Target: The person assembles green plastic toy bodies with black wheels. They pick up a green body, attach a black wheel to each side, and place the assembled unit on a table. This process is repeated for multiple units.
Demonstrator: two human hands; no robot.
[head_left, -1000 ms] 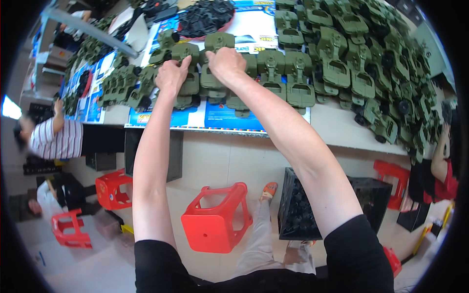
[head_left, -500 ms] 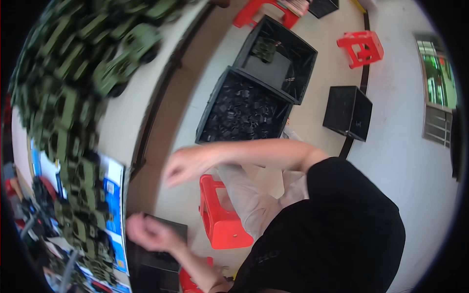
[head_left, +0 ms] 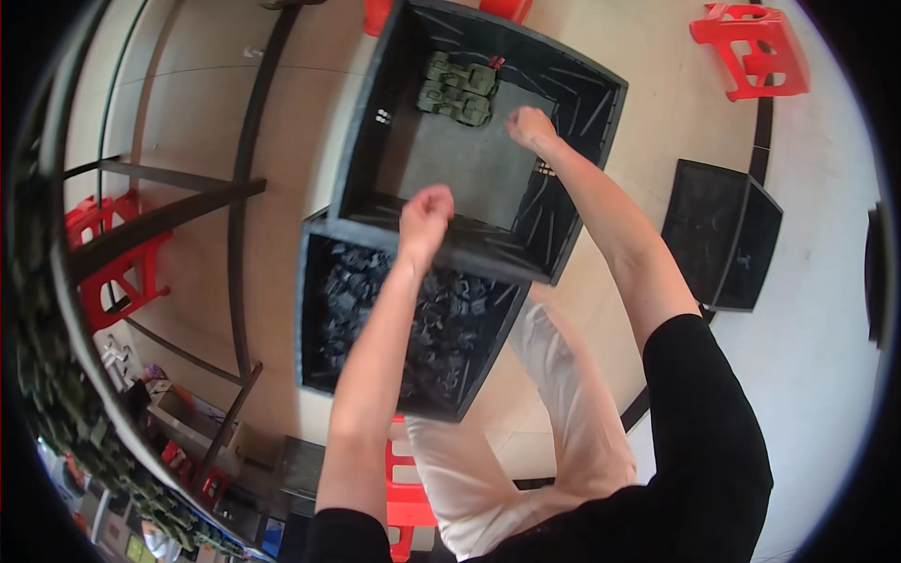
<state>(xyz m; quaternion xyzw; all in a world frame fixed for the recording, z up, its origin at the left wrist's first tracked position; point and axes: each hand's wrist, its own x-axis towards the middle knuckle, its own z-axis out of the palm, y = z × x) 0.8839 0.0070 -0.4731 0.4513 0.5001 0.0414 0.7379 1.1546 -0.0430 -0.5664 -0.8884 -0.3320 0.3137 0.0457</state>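
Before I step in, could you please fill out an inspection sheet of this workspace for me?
Surface: pale tiled floor, seam lines showing.
Job's things: olive-green vehicle-shaped pieces inside the upper black crate; small black parts heaped in the adjoining lower crate.
Clutter: small pale scrap on the floor.
Hands: left hand and right hand appear over the upper crate, fingers curled, nothing visibly held.
Cables: nothing seen.
Surroundings: red stools, another black crate, dark metal frame, white wall.

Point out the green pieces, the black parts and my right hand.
Green pieces (head_left: 457,90): head view, middle of the cluster.
Black parts (head_left: 445,317): head view, top of the heap, right of the left forearm.
Right hand (head_left: 532,128): head view, back of the hand.
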